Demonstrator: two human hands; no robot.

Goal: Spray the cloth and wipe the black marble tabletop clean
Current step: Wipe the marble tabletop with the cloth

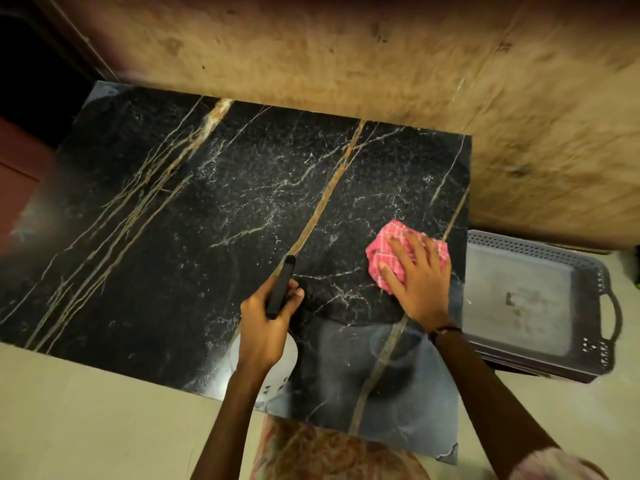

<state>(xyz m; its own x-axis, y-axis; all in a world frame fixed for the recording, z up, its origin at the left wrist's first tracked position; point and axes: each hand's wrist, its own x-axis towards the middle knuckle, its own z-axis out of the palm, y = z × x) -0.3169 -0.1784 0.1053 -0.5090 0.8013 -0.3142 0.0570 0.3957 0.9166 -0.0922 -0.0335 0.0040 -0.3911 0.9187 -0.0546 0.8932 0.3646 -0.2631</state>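
Observation:
The black marble tabletop [194,216], veined in gold and white, fills the middle of the head view. A bunched pink checked cloth [384,247] lies on its right part. My right hand [419,275] presses flat on the cloth, fingers spread over it. My left hand [268,320] is near the front middle of the top, fingers wrapped around a slim black object [281,285] that looks like a phone, held on edge. No spray bottle is in sight.
A grey plastic tray [540,299] with perforated walls and handles sits on the floor right of the table. A rough brown wall [346,53] runs behind the far edge. Pale floor [86,410] lies in front. A round light reflection shows under my left wrist.

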